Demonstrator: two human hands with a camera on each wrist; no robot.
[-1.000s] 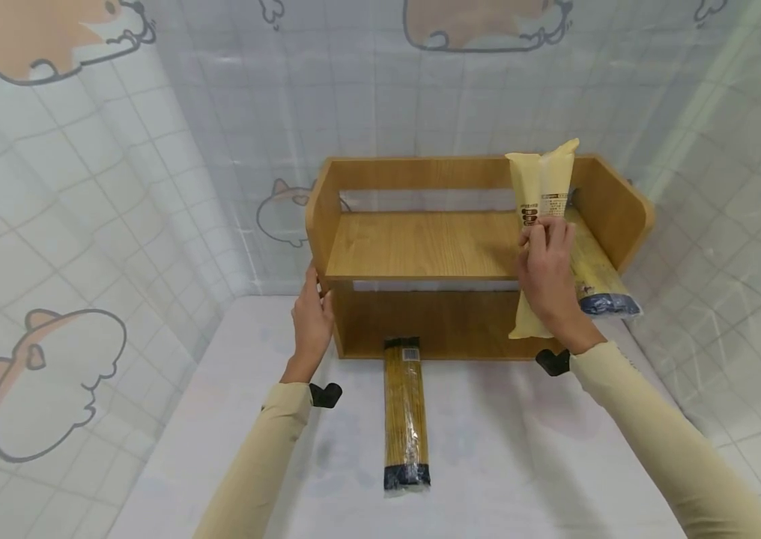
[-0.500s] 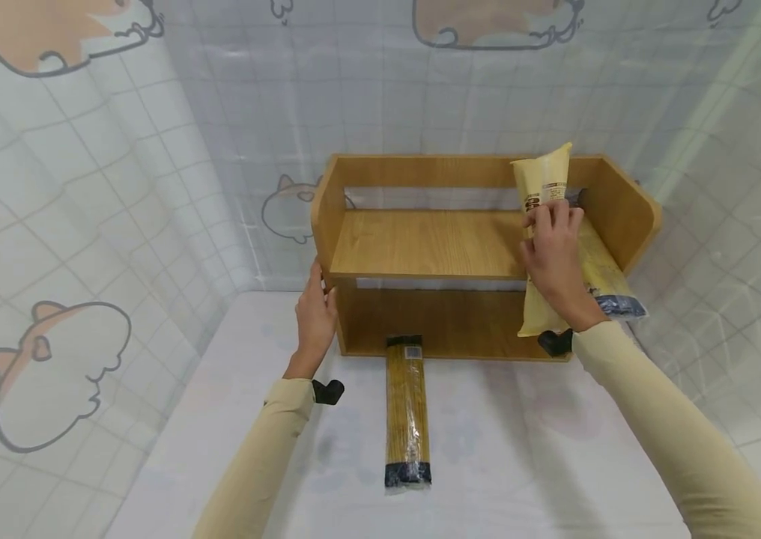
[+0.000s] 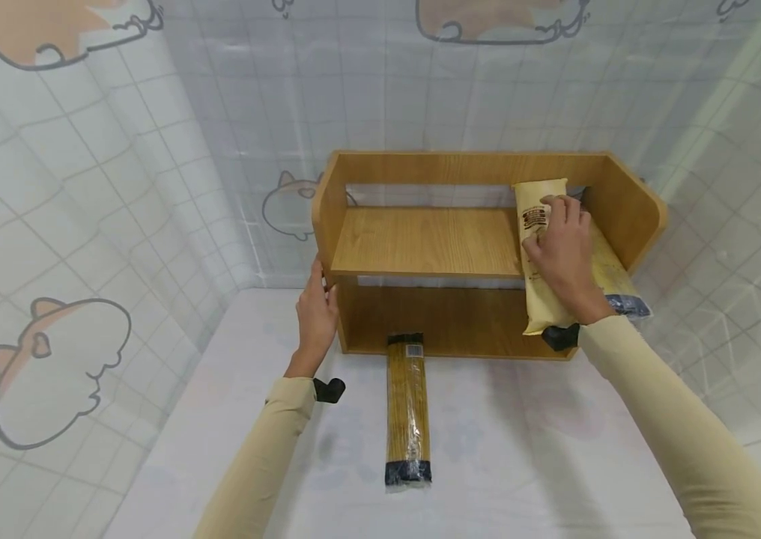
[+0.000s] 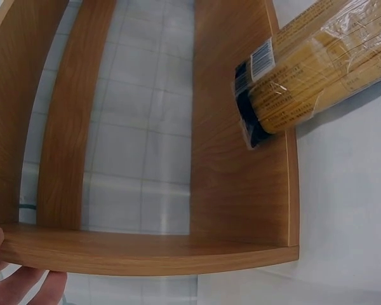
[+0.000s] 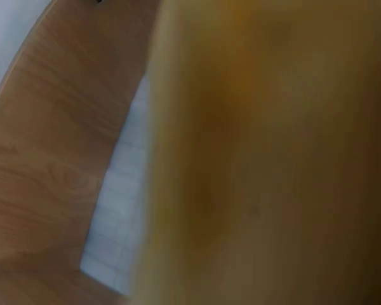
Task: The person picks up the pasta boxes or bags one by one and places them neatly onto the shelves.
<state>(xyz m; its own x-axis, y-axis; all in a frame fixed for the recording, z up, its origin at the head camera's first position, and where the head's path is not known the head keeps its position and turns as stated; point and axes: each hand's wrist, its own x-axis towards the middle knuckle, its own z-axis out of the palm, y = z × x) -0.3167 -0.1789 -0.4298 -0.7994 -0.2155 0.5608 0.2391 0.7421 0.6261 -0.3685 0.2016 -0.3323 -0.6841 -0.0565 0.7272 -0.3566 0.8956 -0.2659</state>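
Observation:
My right hand (image 3: pixel 562 243) holds a long pale yellow packet (image 3: pixel 542 292) with brown print at the right part of the upper board of a small wooden shelf (image 3: pixel 421 239). The packet's lower end juts past the board's front edge. In the right wrist view a blurred yellow surface (image 5: pixel 267 159) fills most of the picture. Right beside the packet lies a clear-wrapped pack of noodles (image 3: pixel 613 273) with a dark blue end, partly hidden by my hand. With thumb and fingers on either side, my left hand (image 3: pixel 316 314) grips the shelf's left side panel (image 4: pixel 146 254).
Another pack of noodles (image 3: pixel 407 412) lies on the white table (image 3: pixel 475 464), its far end over the lower board of the shelf. Behind and at both sides hang white grid-patterned sheets (image 3: pixel 117 224) with cartoon animals.
The pale yellow packet has tipped from standing up to lying back on the upper board, against the noodle pack, with my right hand still on it. My left hand keeps its place.

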